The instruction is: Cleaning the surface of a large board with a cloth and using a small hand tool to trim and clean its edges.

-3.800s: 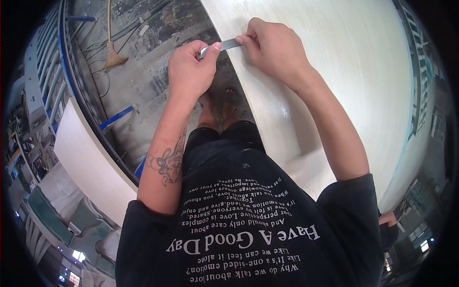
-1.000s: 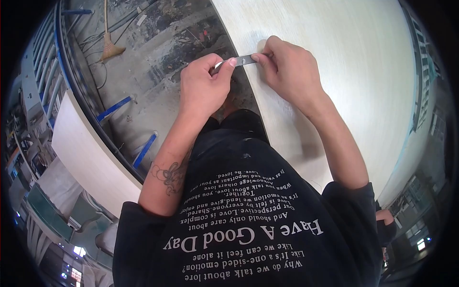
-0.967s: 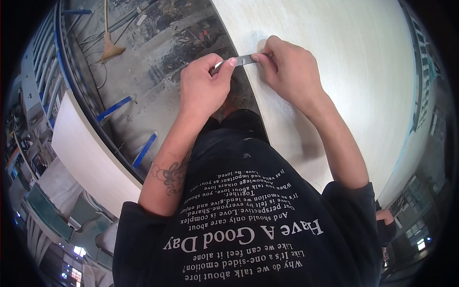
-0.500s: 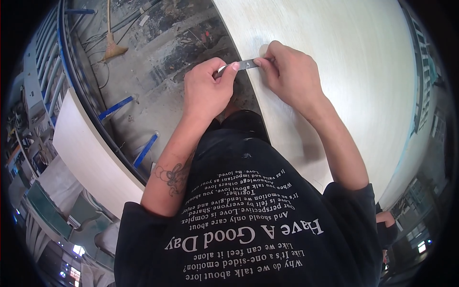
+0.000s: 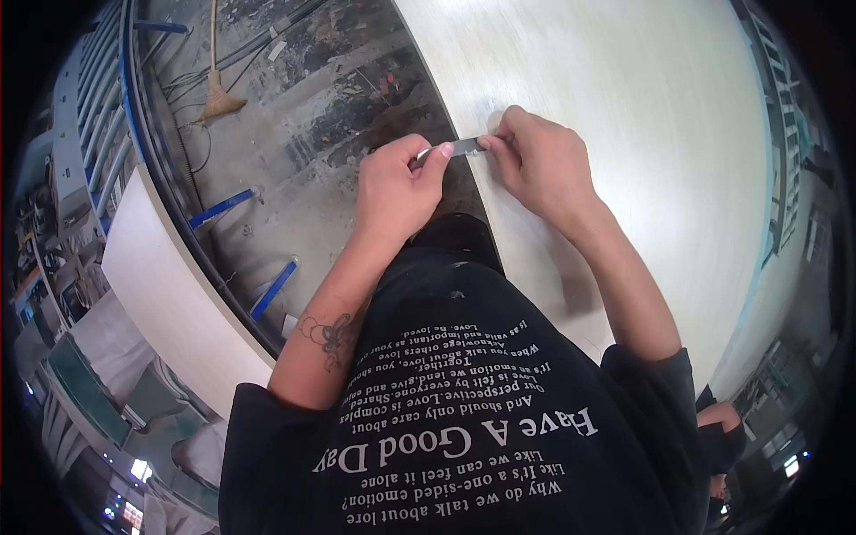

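Note:
A narrow, flat grey metal strip [image 5: 467, 146] is stretched level between my hands, above the near left edge of a pale wooden panel [image 5: 642, 152]. My left hand [image 5: 395, 189] pinches its left end between thumb and curled fingers, over the gap beside the panel. At the other end, my right hand [image 5: 546, 167] grips it the same way, just above the panel's surface. My fingers cover both ends of the strip, so its full shape is hidden.
A broom [image 5: 221, 100] and cables lie on the stained concrete floor [image 5: 312, 125] to the left. Blue metal brackets [image 5: 221, 209] jut from a dark rail. Beyond it is another pale panel [image 5: 165, 276]. Part of another person [image 5: 720, 437] shows at the lower right.
Both hands have come slightly closer to my body, still holding the strip between them. The whole view has shifted a little.

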`<act>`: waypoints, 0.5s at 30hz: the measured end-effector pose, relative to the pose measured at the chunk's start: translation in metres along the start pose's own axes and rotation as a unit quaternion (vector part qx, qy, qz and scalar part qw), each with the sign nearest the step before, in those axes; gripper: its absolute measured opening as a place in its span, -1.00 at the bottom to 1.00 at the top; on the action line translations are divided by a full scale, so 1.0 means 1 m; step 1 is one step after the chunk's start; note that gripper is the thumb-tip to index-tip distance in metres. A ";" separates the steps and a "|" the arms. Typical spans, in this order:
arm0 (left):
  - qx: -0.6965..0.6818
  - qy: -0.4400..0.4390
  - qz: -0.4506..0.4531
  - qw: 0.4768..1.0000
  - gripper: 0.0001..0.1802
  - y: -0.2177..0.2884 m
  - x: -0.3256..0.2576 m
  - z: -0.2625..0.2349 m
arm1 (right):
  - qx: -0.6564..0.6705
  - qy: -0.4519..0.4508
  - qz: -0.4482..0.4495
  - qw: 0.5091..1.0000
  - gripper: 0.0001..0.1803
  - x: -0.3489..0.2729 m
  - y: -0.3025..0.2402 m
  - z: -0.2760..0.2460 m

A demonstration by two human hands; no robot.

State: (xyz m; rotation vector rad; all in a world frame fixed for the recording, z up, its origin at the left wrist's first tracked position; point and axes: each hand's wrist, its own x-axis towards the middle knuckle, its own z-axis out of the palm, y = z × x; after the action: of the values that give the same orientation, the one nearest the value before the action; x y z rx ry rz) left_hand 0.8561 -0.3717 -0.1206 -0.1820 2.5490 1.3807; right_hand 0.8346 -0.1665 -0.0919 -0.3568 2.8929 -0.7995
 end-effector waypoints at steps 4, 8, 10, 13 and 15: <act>-0.004 -0.006 0.011 1.000 -0.63 -0.001 -0.012 0.003 | 0.004 -0.004 0.017 1.000 -0.73 -0.014 -0.002 -0.003; -0.079 -0.040 0.027 0.996 -0.64 -0.019 -0.029 0.007 | 0.057 -0.025 0.038 0.997 -0.74 -0.030 -0.005 -0.007; -0.109 -0.069 0.036 0.991 -0.65 -0.022 -0.036 0.002 | 0.130 -0.064 0.075 0.987 -0.75 -0.035 -0.007 -0.015; -0.125 -0.153 0.044 0.979 -0.66 -0.020 -0.039 -0.026 | 0.207 -0.153 0.138 0.956 -0.77 -0.044 -0.013 -0.029; -0.128 -0.240 0.053 0.961 -0.67 -0.035 -0.039 -0.049 | 0.233 -0.213 0.075 0.946 -0.77 -0.052 -0.015 -0.029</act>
State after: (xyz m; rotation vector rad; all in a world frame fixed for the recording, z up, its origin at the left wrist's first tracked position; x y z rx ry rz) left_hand 0.8941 -0.4323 -0.1123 0.2258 2.0053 1.5644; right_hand 0.8829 -0.1514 -0.0567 -0.2175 2.2191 -1.1706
